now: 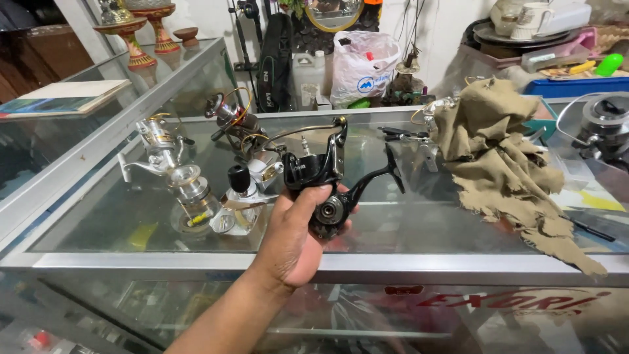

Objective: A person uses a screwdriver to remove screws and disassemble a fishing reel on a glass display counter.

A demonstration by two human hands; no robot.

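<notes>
From the head camera, the left hand [298, 239] reaches up from the lower edge with the forearm slanting right, palm turned inward, and its fingers [313, 195] are wrapped tight around a black fishing reel [325, 177] held just above the glass worktop [406, 223], handle pointing right. Silver reels [187, 183] stand just left of it, a ragged brown cloth [504, 164] lies well to the right, and the right hand is out of sight.

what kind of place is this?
Probably a small fishing tackle shop or reel repair counter. The left hand holds a black fishing reel over a glass display counter, with several silver reels standing on it beside a tan rag.
</notes>
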